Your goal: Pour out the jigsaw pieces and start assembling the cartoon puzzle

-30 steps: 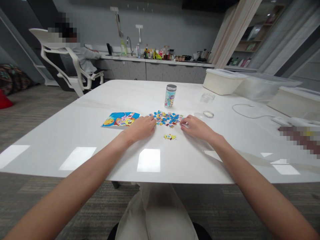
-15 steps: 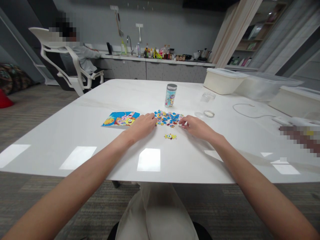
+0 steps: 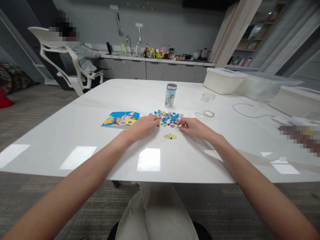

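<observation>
A heap of loose jigsaw pieces (image 3: 168, 116), blue, yellow and pink, lies on the white table. My left hand (image 3: 147, 126) rests at the heap's left edge, fingers curled together with the tips on pieces; whatever is under them is hidden. At the right edge is my right hand (image 3: 192, 127), its fingers bent and slightly apart, fingertips close to the outer pieces. A small joined patch of yellow pieces (image 3: 170, 136) with a cartoon face lies between my hands, nearer me. Left of my left hand lies a picture sheet (image 3: 120, 118) with cartoon figures, partly covered by that hand.
Behind the heap stands a picture-covered jar (image 3: 170, 96) with a metal lid. To its right are a clear container (image 3: 208, 97) and a round lid (image 3: 209, 113). Storage boxes (image 3: 223, 81) and a cable (image 3: 246, 113) lie farther right. A person sits on a chair (image 3: 75, 63) at far left.
My right hand has shifted slightly left and nearer me. My left fingers have moved a little right and down, uncovering some pieces at the heap's upper left.
</observation>
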{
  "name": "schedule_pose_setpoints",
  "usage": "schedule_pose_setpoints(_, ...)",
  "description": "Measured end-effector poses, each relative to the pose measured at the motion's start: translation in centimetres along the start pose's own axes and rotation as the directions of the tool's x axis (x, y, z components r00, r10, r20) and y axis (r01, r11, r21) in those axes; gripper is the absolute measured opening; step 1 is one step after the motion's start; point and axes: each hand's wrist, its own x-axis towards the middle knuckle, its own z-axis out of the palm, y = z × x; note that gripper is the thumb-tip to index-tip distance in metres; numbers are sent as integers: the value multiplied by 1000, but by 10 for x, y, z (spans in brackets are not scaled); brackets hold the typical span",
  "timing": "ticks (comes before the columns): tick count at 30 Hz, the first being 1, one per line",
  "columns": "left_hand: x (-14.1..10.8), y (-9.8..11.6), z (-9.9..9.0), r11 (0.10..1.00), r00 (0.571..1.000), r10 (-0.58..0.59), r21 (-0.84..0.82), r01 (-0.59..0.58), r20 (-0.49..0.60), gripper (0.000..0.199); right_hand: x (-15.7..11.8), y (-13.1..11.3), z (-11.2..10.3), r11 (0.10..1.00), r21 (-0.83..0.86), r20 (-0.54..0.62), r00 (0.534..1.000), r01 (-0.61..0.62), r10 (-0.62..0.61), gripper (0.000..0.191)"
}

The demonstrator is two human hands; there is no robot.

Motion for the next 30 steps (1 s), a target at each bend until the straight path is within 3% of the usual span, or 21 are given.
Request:
schedule_pose_setpoints(5,0,-1,0,999,999,-33,4,33,-3,24,2,6,1,999,-34,-61,998,-2,0,13)
schedule_pose_setpoints(10,1,0,1,999,999,-49,8,49,-21,21,2,7,3,1000,20,-28,1000,6,-6,14)
schedule_pose_setpoints(16,1,1,1,1000,999,-7,-30,6,-34,21,2,3,4,999,-11,-59,998,33,-34,15)
schedule_pose_setpoints(24,2,2,1,999,999,-36,-38,35,-23,18,2,1,2,998,-22,-1,998,57,-57,20)
schedule_pose_setpoints(30,1,0,1,996,997,-82,37,82,11,25,-1,-5,-1,995,-86,-7,999,-42,42,13)
